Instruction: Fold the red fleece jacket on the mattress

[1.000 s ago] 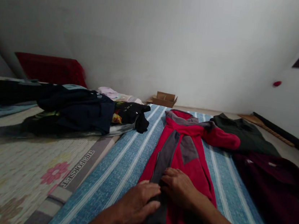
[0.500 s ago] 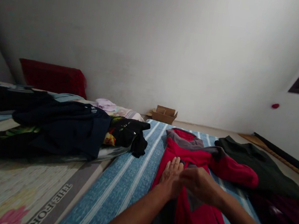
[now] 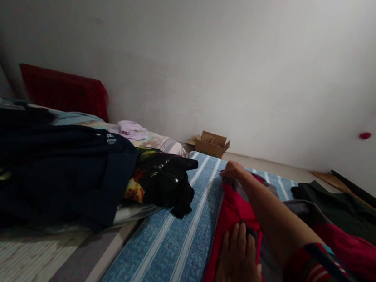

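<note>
A red and grey jacket point(image 3: 231, 205) lies folded lengthwise on a blue striped sheet, one sleeve point(image 3: 350, 241) stretched out to the right. My left hand point(image 3: 239, 264) rests flat on its near part, fingers extended over the red cloth and a dark patch. Farther off, my right hand point(image 3: 235, 169) has its fingers closed on the jacket's far grey edge, by the collar end. My right forearm crosses above the jacket and hides part of it.
A navy garment point(image 3: 78, 168) and a black printed shirt point(image 3: 159, 174) lie at left. Dark green clothing point(image 3: 341, 205) lies at right. By the wall are a cardboard box point(image 3: 211, 145), a lilac cloth point(image 3: 131, 129) and a red covered object point(image 3: 65, 91). The blue striped sheet point(image 3: 164, 248) runs between.
My right hand has moved away from beside my left, out to the jacket's far end. My left hand now lies nearer on it. The jacket's right side and sleeve have shifted, and the view has turned slightly left.
</note>
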Action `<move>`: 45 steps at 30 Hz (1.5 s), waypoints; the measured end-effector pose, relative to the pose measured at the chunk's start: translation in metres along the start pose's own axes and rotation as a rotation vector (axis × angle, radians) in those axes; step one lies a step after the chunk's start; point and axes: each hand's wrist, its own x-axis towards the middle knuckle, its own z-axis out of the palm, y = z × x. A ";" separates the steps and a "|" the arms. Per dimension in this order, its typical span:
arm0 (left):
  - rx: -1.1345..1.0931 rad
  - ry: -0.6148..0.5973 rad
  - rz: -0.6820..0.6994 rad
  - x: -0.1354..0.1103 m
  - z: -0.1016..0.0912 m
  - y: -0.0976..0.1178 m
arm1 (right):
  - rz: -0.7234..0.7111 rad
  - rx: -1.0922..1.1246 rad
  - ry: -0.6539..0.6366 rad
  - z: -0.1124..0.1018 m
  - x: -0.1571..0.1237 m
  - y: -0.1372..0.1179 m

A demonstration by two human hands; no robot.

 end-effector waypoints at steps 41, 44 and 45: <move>-0.001 -0.315 -0.235 0.008 -0.030 -0.007 | 0.258 0.747 0.011 0.031 0.007 0.064; -0.008 -0.351 -0.272 0.021 -0.046 -0.002 | 0.261 0.732 0.028 0.038 0.009 0.065; -0.011 -0.335 -0.283 0.028 -0.052 -0.002 | 0.257 0.727 0.034 0.040 0.009 0.065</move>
